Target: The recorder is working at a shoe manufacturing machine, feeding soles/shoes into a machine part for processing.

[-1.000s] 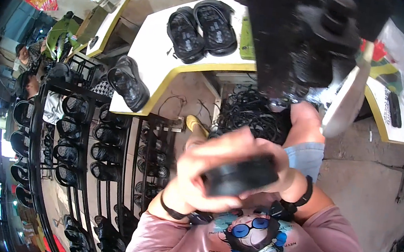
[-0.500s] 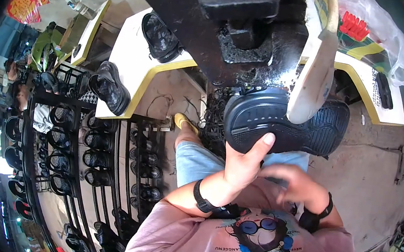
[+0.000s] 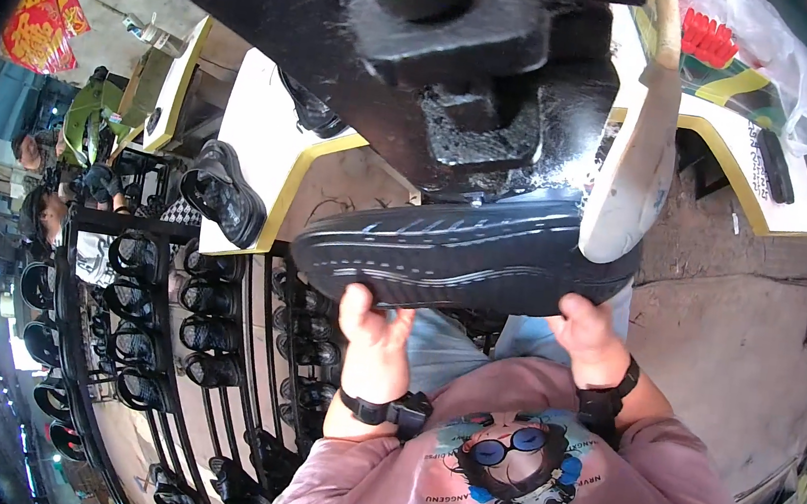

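Observation:
A black shoe (image 3: 464,254) lies sideways under the dark machine head (image 3: 446,66), its thick sole side towards me. My left hand (image 3: 374,344) grips the near edge at its left part, thumb on the sole. At the right end, my right hand (image 3: 587,333) is closed on the same edge, with the fingers partly hidden beneath the shoe. A pale curved lever (image 3: 627,169) hangs down in front of the shoe's right part and overlaps it. The shoe's upper is hidden from view.
A white table with a yellow edge (image 3: 325,150) stands at the left, bearing black sandals (image 3: 224,192). Below it are black racks (image 3: 168,324) full of footwear. At the right, another white table (image 3: 791,214) holds a clear plastic bag (image 3: 798,74) and a dark elongated object (image 3: 772,164). People sit far left.
The shoe has swung leftward and now lies lengthwise under the machine head. My left hand has shifted left along it, and my right hand has come up to grip its right end.

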Tool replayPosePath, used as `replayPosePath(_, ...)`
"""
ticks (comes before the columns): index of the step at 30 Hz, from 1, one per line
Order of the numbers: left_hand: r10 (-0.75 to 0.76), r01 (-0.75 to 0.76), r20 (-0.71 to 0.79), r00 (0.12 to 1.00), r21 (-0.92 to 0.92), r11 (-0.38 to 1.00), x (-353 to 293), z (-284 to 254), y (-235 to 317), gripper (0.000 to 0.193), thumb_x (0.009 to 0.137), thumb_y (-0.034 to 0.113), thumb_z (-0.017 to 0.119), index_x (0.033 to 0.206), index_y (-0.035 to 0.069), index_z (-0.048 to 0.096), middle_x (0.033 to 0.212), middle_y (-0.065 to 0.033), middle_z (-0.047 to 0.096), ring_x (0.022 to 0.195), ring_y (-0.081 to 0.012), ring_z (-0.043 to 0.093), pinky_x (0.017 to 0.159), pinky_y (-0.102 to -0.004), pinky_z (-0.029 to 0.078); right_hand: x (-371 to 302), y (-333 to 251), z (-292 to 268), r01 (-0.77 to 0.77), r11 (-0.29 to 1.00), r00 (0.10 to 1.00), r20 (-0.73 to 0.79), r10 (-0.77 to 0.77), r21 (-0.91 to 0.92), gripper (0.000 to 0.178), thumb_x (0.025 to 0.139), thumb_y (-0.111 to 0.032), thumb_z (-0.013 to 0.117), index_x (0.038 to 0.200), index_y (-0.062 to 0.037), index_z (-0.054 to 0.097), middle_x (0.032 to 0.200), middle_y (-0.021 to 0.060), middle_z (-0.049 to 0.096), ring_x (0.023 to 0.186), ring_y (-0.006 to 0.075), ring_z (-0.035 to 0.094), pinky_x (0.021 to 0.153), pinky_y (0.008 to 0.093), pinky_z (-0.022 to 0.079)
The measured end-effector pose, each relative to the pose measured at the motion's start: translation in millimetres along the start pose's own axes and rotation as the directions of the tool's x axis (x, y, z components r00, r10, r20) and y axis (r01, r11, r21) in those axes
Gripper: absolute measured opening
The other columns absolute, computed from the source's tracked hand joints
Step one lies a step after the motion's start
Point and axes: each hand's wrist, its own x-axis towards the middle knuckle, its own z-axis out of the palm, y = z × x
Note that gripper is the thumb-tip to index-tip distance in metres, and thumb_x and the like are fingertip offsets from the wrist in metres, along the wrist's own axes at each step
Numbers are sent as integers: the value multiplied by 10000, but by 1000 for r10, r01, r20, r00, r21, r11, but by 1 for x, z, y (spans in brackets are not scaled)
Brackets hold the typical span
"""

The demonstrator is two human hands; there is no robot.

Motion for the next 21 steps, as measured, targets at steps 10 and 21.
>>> replayPosePath(10, 115, -584, 576, 809, 766, 268, 49, 13, 113, 840, 629, 483, 785, 1255, 12, 483, 1230, -142, 478, 1159, -259, 475, 986, -386, 370, 48, -15, 67, 75, 891, 964, 261, 50, -447, 496, 718, -28, 745, 1173, 4, 550, 1119, 65, 605, 1022, 154, 553, 912, 312, 443)
replayPosePath(21, 38, -215, 358, 933, 467, 858, -8, -5, -2, 624, 703, 100, 805, 1241, -21, 513, 1134, -111, 603, 1024, -186, 586, 908, -318, 460, 24, -10, 72, 85, 917, 991, -66, -120, -390, 357, 756, -34, 753, 1050, 45, 565, 993, 67, 619, 865, 82, 589, 738, 214, 494)
